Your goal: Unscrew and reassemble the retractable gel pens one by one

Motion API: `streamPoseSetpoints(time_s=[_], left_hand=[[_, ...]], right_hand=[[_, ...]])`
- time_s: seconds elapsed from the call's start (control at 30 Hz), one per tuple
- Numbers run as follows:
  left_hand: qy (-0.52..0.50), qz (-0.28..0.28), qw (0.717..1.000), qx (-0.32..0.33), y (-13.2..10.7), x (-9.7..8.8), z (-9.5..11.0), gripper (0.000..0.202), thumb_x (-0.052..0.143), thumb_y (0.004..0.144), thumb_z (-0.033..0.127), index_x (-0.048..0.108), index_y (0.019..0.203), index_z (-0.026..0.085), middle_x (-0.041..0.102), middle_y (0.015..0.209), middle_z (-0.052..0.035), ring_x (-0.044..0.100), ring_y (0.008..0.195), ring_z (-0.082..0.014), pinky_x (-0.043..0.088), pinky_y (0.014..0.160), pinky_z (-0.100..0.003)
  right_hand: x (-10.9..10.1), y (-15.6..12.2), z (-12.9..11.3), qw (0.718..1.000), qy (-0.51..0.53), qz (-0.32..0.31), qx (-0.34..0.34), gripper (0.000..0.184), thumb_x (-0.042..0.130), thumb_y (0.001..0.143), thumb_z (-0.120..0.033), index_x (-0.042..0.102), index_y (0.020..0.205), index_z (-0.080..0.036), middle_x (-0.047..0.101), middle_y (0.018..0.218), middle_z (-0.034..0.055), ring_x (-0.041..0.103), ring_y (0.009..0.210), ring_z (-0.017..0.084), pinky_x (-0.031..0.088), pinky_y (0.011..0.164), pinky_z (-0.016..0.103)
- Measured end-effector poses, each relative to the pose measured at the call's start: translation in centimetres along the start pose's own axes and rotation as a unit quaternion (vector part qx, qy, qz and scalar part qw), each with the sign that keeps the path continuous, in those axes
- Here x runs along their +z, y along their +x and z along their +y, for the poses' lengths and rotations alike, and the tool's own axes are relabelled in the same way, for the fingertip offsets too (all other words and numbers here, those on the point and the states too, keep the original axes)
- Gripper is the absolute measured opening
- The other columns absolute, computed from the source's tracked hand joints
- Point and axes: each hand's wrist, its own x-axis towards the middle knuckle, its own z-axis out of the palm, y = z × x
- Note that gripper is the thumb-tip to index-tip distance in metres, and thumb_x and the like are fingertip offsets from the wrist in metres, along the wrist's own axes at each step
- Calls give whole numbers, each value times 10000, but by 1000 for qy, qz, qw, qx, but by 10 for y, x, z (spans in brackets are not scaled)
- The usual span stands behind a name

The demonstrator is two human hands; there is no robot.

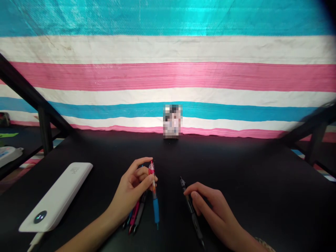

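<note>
My left hand (136, 182) is closed around a pen (154, 196) with a clear and red upper barrel and a blue grip. Its index finger rests on the red top button, and the blue tip points down toward me. Beneath that hand lie several more pens (134, 217) side by side on the table, pink, grey and blue among them, partly covered by the hand and wrist. To the right, my right hand (210, 206) has its thumb and index finger at a black click pen (193, 218), gripping its upper part. This pen slants, its tip toward me.
A white power bank (59, 196) with a small round display and a plugged-in cable (35, 241) lies at left on the black table (236, 164). A small pixelated picture (172, 121) stands at the back edge, before a striped tarp (168, 77). Black metal bars flank both sides.
</note>
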Motion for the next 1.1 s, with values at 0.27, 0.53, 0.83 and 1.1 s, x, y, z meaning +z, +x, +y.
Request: streamPoseSetpoints(time_s=[0.27, 0.53, 0.83, 1.1], left_hand=[[29, -1, 999, 22, 7, -10, -4, 326, 737, 891, 310, 610, 1178, 222, 687, 762, 21, 649, 682, -144, 554, 661, -257], [128, 0, 991, 45, 11, -9, 4, 341, 726, 884, 299, 609, 1187, 194, 644, 717, 50, 633, 612, -125, 512, 595, -230], [389, -16, 912, 130, 15, -9, -6, 307, 569, 920, 263, 549, 1221, 209, 577, 734, 51, 638, 616, -144, 534, 577, -246], [534, -53, 824, 181, 14, -4, -17, 259, 599, 785, 118, 641, 1029, 193, 603, 794, -14, 610, 789, -255, 479, 768, -424]], right_hand=[[-1, 0, -7, 1000, -4, 0, -3, 350, 430, 1050, -406, 680, 937, -190, 455, 621, -45, 456, 559, 134, 369, 542, 252], [0, -1, 0, 1000, -6, 1, -3, 327, 435, 1054, -395, 670, 938, -200, 465, 628, -42, 472, 569, 137, 374, 548, 251], [-1, 1, -6, 1000, -12, 2, -4, 324, 439, 1044, -379, 682, 929, -198, 462, 626, -45, 455, 558, 136, 362, 542, 254], [-1, 2, -2, 1000, -23, 4, 5, 300, 448, 1030, -384, 678, 952, -208, 503, 659, -37, 478, 569, 144, 375, 541, 255]])
